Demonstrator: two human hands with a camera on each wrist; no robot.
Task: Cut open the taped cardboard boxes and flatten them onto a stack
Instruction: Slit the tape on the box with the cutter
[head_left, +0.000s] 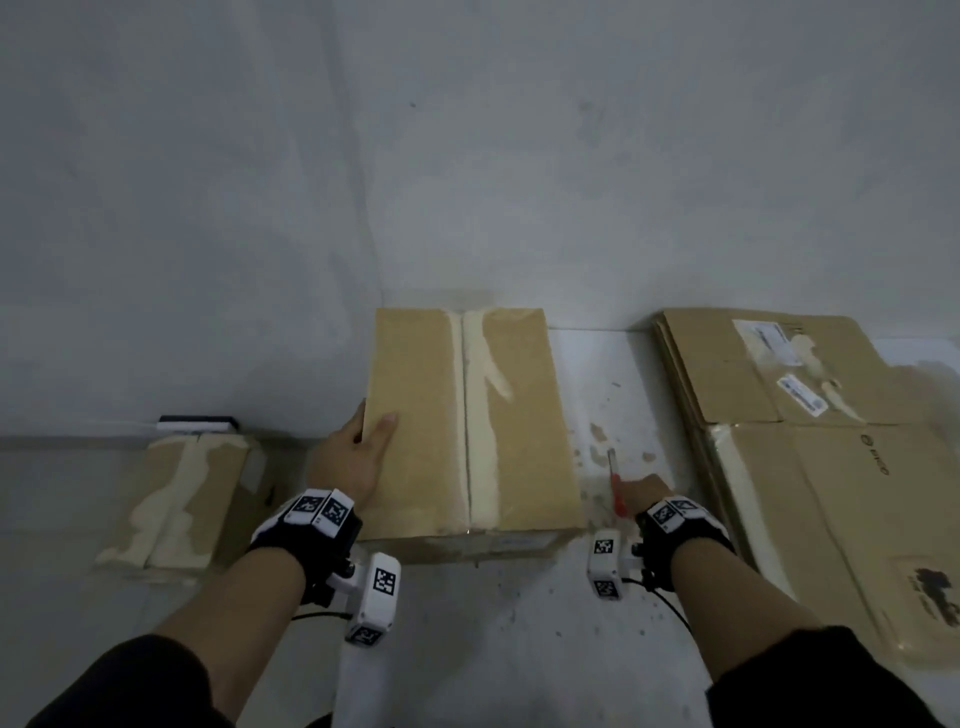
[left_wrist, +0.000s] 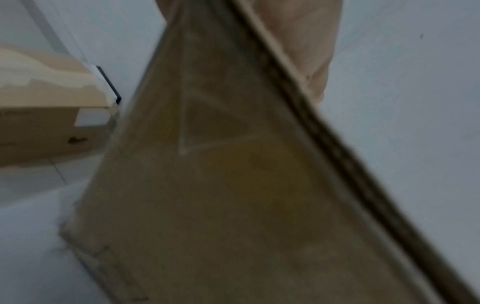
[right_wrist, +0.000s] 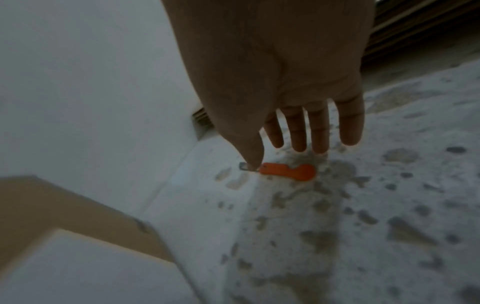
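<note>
A taped cardboard box (head_left: 467, 426) stands on the pale floor in the middle of the head view, with a tape seam down its top. My left hand (head_left: 371, 431) grips its left top edge, thumb on top and fingers down the side. In the left wrist view the box's side (left_wrist: 221, 205) fills the frame, blurred. An orange-handled cutter (head_left: 615, 488) lies on the floor right of the box. My right hand (head_left: 644, 493) hovers just over it with straight, spread fingers (right_wrist: 298, 133). The thumb tip sits at the blade end of the cutter (right_wrist: 288, 171), and nothing is gripped.
A stack of flattened cardboard (head_left: 831, 467) with white labels lies at the right. A second taped box (head_left: 182, 504) sits at the left by the wall, also in the left wrist view (left_wrist: 39, 115). A small black-and-white object (head_left: 197, 423) lies behind it. The floor is stained around the cutter.
</note>
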